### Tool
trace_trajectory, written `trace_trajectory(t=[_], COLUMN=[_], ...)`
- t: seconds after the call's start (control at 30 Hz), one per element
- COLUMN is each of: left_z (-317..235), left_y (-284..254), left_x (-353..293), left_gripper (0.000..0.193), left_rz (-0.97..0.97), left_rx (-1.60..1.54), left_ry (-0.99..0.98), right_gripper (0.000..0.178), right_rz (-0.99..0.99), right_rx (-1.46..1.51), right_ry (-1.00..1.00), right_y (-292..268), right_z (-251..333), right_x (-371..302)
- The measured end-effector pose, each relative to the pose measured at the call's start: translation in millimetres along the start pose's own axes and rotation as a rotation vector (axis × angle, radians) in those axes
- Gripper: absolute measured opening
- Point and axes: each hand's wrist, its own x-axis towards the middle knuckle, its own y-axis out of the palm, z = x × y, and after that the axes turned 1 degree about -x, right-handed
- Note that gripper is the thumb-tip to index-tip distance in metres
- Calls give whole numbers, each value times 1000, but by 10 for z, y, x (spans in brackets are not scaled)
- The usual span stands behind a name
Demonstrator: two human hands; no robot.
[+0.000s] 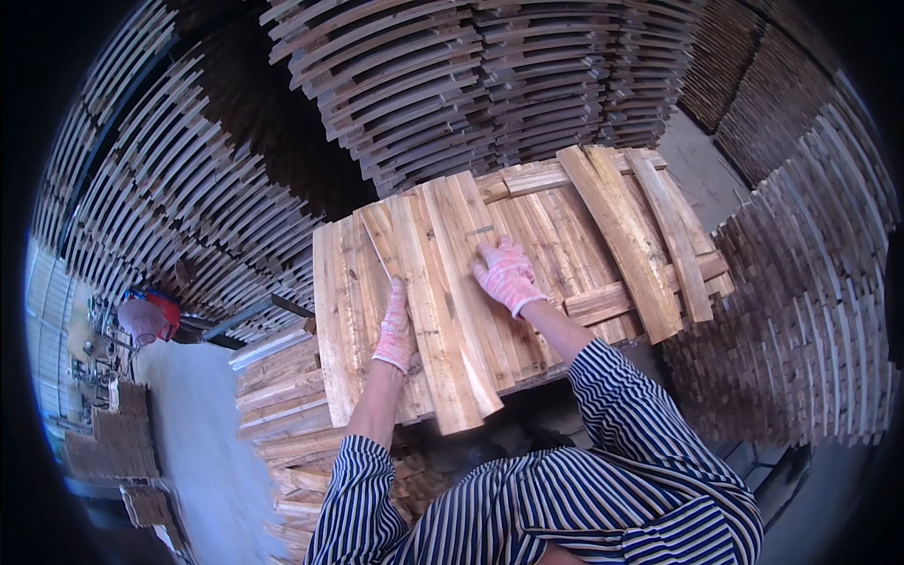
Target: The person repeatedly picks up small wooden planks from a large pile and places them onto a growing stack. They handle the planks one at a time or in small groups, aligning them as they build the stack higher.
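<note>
Planks (443, 292) lie side by side on top of a waist-high stack, and the work looks to be at the stage of squaring up this layer. Left hand (395, 330), gloved, rests flat with fingers together on one plank; right hand (507, 273), fingers spread, presses a neighbouring one. Next move likely calls for sliding them flush. More stacked timber (424, 85) stands behind.
</note>
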Motion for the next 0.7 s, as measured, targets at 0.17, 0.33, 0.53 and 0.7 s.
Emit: trace_trajectory(t=[0.17,0.33,0.53,0.7], left_z=[263,371,539,510], left_y=[7,183,114,-9], left_x=[279,564,835,918], left_gripper=[59,60,57,59], left_rz=[69,68,107,119], left_rx=[-111,2,18,-5], left_ry=[3,-10,18,-44], right_gripper=[89,81,63,57], right_rz=[67,58,10,3], right_rx=[200,246,35,-88], right_ry=[-107,47,48,29], right_y=[-139,-548,-290,-436], right_z=[743,154,-797,-892], right_x=[-700,-488,-64,-47])
